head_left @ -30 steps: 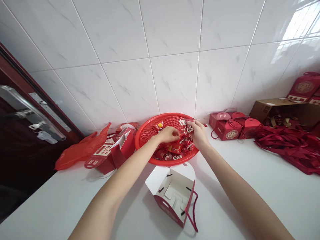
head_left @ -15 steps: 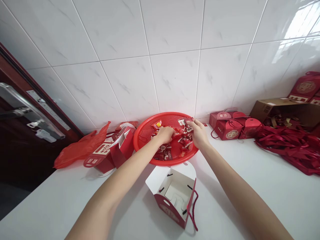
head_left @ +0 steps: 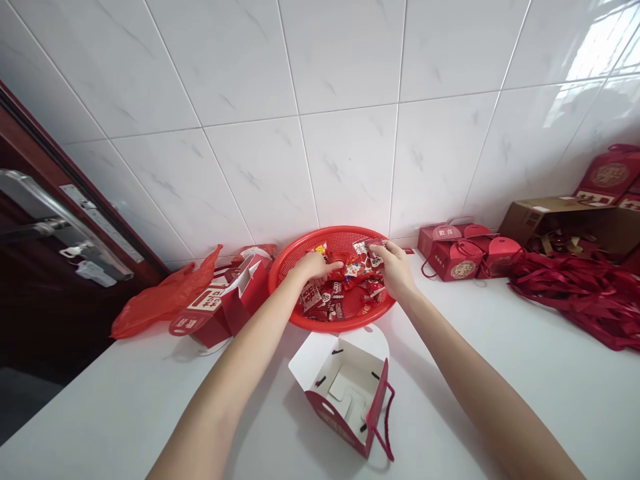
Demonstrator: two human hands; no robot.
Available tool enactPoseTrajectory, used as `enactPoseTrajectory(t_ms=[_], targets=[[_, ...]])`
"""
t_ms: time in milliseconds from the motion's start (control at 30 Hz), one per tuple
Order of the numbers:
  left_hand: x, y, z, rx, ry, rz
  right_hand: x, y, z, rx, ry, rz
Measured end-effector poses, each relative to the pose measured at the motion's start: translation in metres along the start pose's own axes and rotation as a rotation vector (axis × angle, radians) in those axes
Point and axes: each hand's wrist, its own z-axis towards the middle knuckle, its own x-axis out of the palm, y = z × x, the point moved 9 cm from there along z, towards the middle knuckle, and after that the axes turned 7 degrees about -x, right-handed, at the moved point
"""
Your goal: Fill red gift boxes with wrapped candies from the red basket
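Observation:
A red plastic basket (head_left: 280, 307) holds several wrapped candies (head_left: 335, 290). My left hand (head_left: 314, 267) reaches over its left side with the thumb stretched out to the right; its other fingers dip among the candies and are partly hidden. At the basket's right rim, my right hand (head_left: 395, 267) pinches a red and white candy packet (head_left: 367, 250) between thumb and fingers. Nearer to me, below the basket, stands an open red gift box (head_left: 345, 393) with a white inside, its flaps folded out and a red cord handle hanging on the right.
Left of the basket lie a red plastic bag (head_left: 160, 300) and unfolded red boxes (head_left: 245, 293). On the right stand closed red gift boxes (head_left: 460, 257), a cardboard carton (head_left: 530, 213) and a heap of dark red ribbons (head_left: 580, 293). A tiled wall (head_left: 350, 167) rises behind.
My left hand has shifted left in the basket and its thumb has spread, uncovering more candies in the middle. My right hand stays at the right rim with the packet.

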Motion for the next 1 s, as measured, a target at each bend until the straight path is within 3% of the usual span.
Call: enactPoseTrajectory(t_ms=[67,167,333,533,800,1000], targets=[[0.017,-0.008,-0.004,0.133,0.186,-0.020,0.000,0.000,0.000,-0.011,0.005,-0.009],[0.026,-0.013,-0.013,0.233,0.270,0.089,0.000,-0.001,0.001,-0.009,0.009,-0.025],[0.032,-0.012,-0.020,0.106,0.292,0.277,0.001,0.000,0.001,-0.017,0.032,-0.072],[0.045,-0.023,-0.029,0.138,0.341,0.437,0.003,0.000,0.000,-0.012,0.051,-0.076],[0.045,-0.040,-0.030,0.332,0.238,0.298,0.004,0.002,-0.002,-0.001,0.057,-0.081],[0.047,-0.044,-0.029,0.392,0.279,0.129,0.003,0.002,-0.002,-0.011,0.059,-0.061]])
